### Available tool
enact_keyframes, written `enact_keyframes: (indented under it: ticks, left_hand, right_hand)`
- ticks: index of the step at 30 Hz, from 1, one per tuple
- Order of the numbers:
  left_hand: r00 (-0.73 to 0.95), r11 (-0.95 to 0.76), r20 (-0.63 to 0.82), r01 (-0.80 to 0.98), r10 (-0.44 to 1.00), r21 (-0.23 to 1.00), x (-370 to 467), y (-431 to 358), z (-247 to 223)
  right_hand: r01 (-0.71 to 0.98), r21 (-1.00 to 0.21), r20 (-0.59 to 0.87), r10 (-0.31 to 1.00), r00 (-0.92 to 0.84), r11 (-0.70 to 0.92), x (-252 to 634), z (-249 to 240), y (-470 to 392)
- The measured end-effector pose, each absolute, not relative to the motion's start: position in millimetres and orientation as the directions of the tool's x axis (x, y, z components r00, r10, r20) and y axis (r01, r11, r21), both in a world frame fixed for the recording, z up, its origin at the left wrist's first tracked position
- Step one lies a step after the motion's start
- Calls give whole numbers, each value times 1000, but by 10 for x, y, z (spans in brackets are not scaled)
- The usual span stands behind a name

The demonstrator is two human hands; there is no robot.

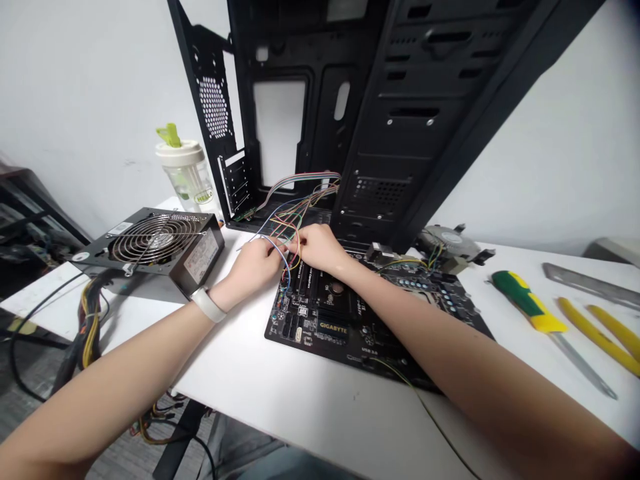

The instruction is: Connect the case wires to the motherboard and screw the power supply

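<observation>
Colored thin wires [295, 217] run from the open black computer case [370, 147] down to both hands. My left hand [257, 261], with a pale band on the wrist, is closed on some of these wires at the left corner of the black motherboard [333, 328]. Close beside it, my right hand [317, 247] pinches the wires over the board's upper left edge. The fingertips nearly meet, and the wire ends between them are too small to make out. Several wires loop down to the board's left edge.
A power supply [200, 260] with bundled cables [90, 320] sits left, a lidded cup [185, 170] behind it. At right are a cooler [447, 243], a green and yellow screwdriver [530, 300], yellow-handled pliers [597, 337] and a metal strip [590, 283]. The white table [240, 373] ends in front.
</observation>
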State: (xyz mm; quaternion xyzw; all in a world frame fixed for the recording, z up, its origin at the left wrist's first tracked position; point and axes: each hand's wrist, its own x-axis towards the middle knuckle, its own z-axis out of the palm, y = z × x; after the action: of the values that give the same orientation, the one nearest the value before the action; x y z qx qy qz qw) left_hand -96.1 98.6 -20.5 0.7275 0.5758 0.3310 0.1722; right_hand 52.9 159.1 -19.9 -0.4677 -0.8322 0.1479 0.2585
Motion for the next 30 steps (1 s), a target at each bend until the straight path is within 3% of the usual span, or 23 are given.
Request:
enact_keyframes:
  ticks: [30]
  left_hand:
    - [100, -234, 238, 725, 966, 648, -1020, 1005, -183]
  right_hand:
    - [750, -432, 294, 864, -408, 501, 512, -212, 1583]
